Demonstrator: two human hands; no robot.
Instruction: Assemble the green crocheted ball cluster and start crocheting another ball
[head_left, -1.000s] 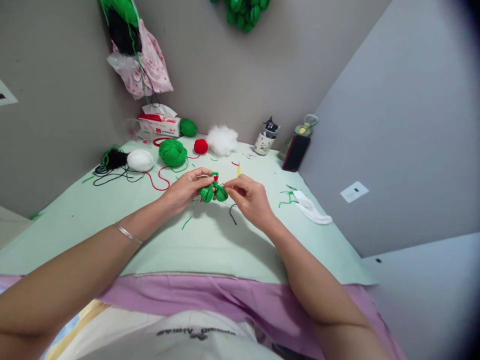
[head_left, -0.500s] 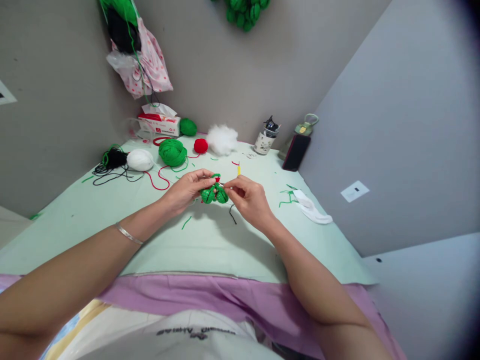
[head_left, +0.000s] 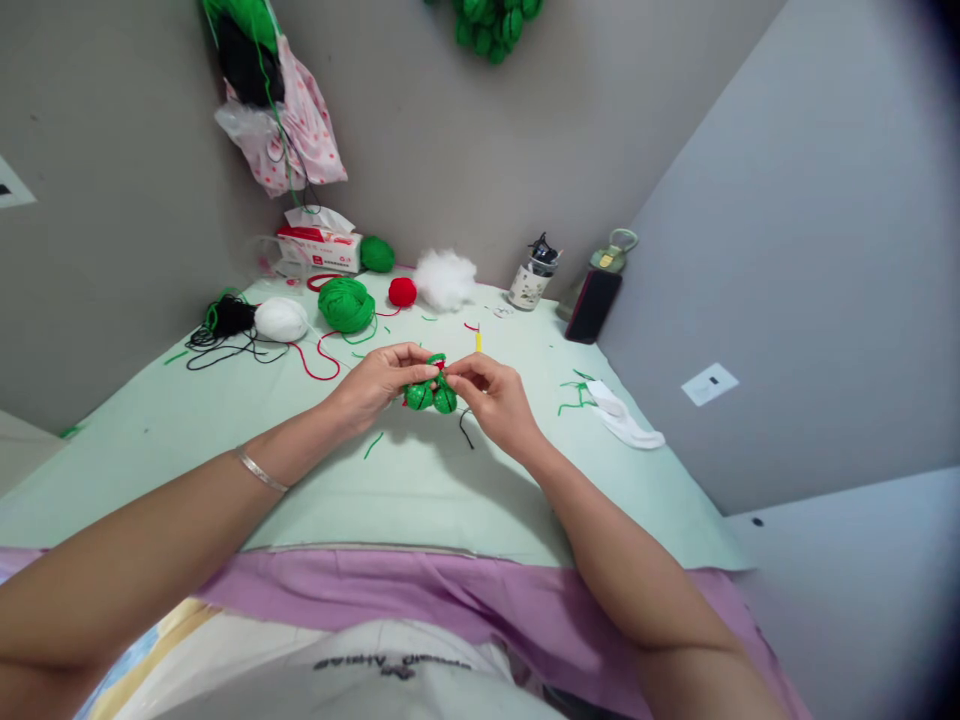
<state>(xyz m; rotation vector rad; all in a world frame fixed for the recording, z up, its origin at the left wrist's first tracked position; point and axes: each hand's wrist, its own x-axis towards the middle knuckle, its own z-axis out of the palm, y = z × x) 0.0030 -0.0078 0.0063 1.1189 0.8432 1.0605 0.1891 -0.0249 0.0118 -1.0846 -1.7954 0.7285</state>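
Pale green tabletop (head_left: pixel 465 510), over its middle the left hand (head_left: pixel 373 387), clamped on a green yarn piece (head_left: pixel 420 397) between both hands, the right hand (head_left: pixel 493 398) pinched together at its right side, anything inside the pinch hidden, a short black thread (head_left: pixel 466 430) nearby.

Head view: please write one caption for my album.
Left hand holds a small, lobed, green-and-red yarn piece above a pale green tabletop, the right hand close against it.
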